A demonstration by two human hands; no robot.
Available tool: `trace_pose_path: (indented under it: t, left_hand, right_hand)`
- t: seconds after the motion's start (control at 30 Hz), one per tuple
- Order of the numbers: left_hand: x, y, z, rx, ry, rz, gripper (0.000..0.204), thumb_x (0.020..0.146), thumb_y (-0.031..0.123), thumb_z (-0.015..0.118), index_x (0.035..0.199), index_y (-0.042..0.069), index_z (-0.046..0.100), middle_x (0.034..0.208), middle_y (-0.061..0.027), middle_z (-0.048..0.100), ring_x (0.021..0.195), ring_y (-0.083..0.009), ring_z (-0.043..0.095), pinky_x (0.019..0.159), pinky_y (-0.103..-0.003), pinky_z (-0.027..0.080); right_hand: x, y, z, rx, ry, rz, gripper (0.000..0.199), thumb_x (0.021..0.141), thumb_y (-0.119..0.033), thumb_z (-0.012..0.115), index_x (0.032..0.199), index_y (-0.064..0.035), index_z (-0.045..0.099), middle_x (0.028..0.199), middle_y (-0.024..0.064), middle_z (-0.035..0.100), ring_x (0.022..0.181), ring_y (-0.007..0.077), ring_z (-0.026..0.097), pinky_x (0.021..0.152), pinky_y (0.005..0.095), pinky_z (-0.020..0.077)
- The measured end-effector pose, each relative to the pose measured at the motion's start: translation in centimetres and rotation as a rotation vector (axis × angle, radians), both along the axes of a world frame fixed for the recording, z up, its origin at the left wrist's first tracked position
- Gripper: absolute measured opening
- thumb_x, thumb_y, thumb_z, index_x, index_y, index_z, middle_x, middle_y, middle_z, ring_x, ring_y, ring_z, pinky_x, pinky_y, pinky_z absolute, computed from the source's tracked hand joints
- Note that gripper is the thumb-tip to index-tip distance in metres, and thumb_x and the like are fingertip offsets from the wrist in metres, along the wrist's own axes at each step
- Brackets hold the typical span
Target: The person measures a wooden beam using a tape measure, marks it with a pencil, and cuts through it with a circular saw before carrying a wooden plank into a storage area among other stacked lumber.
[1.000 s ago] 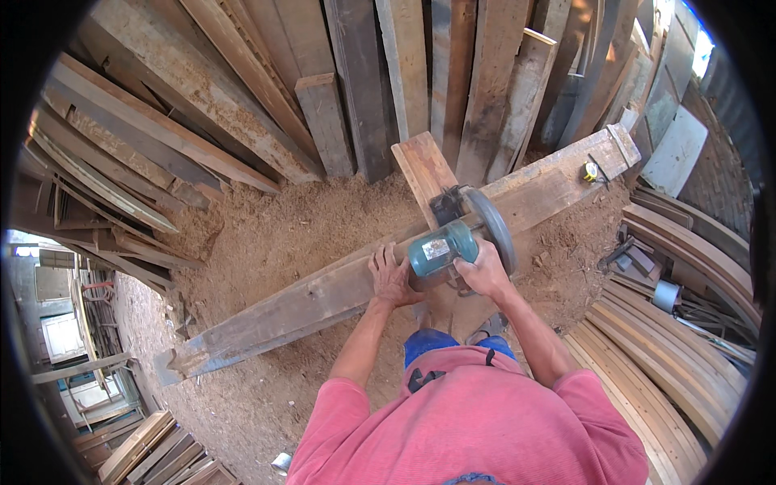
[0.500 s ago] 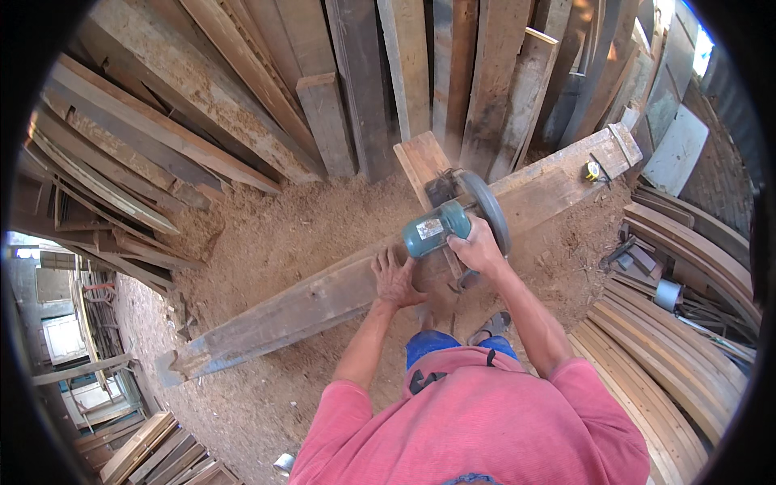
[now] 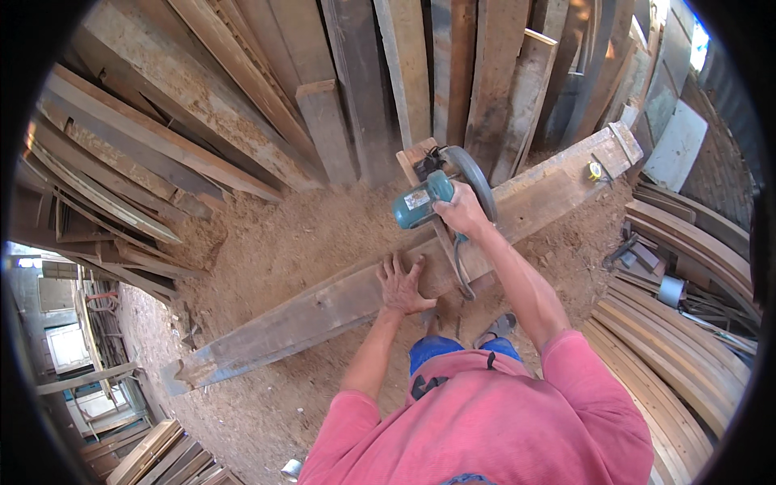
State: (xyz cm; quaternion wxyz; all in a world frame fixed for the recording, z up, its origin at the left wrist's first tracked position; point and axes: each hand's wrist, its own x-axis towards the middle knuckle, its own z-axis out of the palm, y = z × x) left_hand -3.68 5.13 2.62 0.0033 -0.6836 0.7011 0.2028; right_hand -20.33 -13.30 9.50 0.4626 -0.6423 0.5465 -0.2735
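The right hand is wrapped tight around the handle of a teal circular saw, fingers closed over the grip so that the handle itself is mostly hidden. The saw sits on top of a short board that lies across a long, weathered beam, with its round blade guard on the far side of the hand. A dark cord drops from the saw and loops over the near edge of the beam.

The left hand lies flat on the beam, fingers spread and holding nothing, well to the left of the saw. The beam runs diagonally from lower left to upper right over a floor of sawdust. Near its far right end rests a small yellow object, possibly a tape measure, though it is too small to be sure.

Planks lean in a crowded stack beyond the beam, and curved boards are piled at the right.
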Motion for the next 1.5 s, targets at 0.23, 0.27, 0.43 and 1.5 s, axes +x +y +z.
trace_pose_path:
  t: [0.23, 0.27, 0.43, 1.5]
  left_hand:
    - [0.0, -0.1, -0.1, 0.001, 0.048, 0.006, 0.112, 0.044, 0.054, 0.086, 0.146, 0.03, 0.044, 0.151, -0.03, 0.03, 0.142, -0.0516, 0.024, 0.114, -0.069, 0.018]
    - [0.0, -0.2, 0.0, 0.0, 0.047, 0.002, 0.112, 0.044, 0.054, 0.086, 0.146, 0.03, 0.044, 0.151, -0.03, 0.03, 0.142, -0.0516, 0.024, 0.114, -0.069, 0.018]
    - [0.1, -0.2, 0.3, 0.092, -0.003, 0.007, 0.115, 0.046, 0.057, 0.086, 0.148, 0.029, 0.042, 0.153, -0.0281, 0.027, 0.144, -0.0497, 0.019, 0.115, -0.067, 0.012]
    - [6.1, 15.8, 3.1, -0.534, 1.311, 1.417, 0.013, 0.09, 0.011, 0.068, 0.094, 0.008, 0.056, 0.067, -0.0021, 0.054, 0.05, -0.0118, 0.051, 0.044, -0.027, 0.041]
  right_hand:
    - [1.2, -4.7, -0.1, -0.033, 0.043, -0.024, 0.033, 0.078, -0.018, 0.068, 0.104, 0.0021, 0.064, 0.096, 0.0255, 0.07, 0.097, 0.0415, 0.067, 0.086, 0.046, 0.0512]
    - [0.7, -5.3, 0.0, -0.019, 0.033, -0.033, 0.033, 0.078, -0.018, 0.068, 0.104, 0.0031, 0.064, 0.097, 0.0259, 0.07, 0.097, 0.0413, 0.068, 0.087, 0.0459, 0.0512]
    - [-2.8, -3.8, 5.1, 0.031, -0.034, -0.083, 0.03, 0.078, -0.015, 0.065, 0.101, 0.0045, 0.064, 0.083, 0.0188, 0.068, 0.075, 0.0284, 0.066, 0.074, 0.0399, 0.0521]
    - [-41.4, 36.7, -19.2, 0.309, 0.803, 0.122, 0.023, 0.083, -0.028, 0.059, 0.084, -0.0099, 0.073, 0.084, 0.0145, 0.074, 0.082, 0.0314, 0.071, 0.071, 0.0454, 0.0531]
